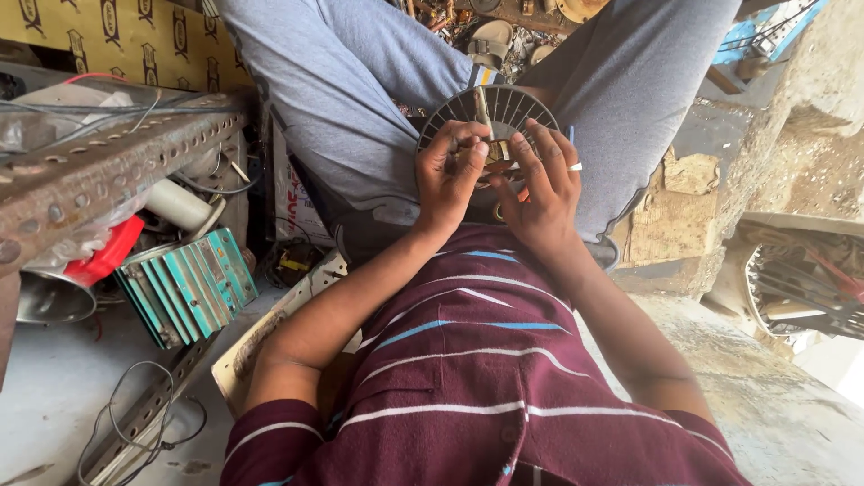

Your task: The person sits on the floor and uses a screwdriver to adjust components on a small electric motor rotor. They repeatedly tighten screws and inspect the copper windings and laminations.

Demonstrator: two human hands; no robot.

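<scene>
Two bare forearms run up from the maroon striped shirt [468, 378] and meet over the lap, elbows spread, wrists bent inward. Left hand [450, 171] is curled in tight, fingertips pinching at the middle of the round slotted core [490, 112], thumb pressed down beside the copper-coloured winding there. Right hand [538, 184] cups the core from the other side, fingers fanned and bent over its lower edge, a pale ring [576, 166] showing on one finger. Both hands are clamped on that core, which rests on the grey trousers [360, 99] between the knees, its radial slots facing up at the camera. A thin metal strip stands across its top half; what it is, I cannot tell.

Off to the left, nearer the camera, a stack of teal-edged laminations [189, 288] sits on its side under a rusty perforated angle bar [108, 166], with a red plastic piece [108, 252] and a shiny metal cup [54, 301] beside it; what's inside the cup is hidden. Loose wire [126, 423] loops across the grey surface below. Further out, past the knees, sandals [490, 40] lie among scattered scrap on the floor.
</scene>
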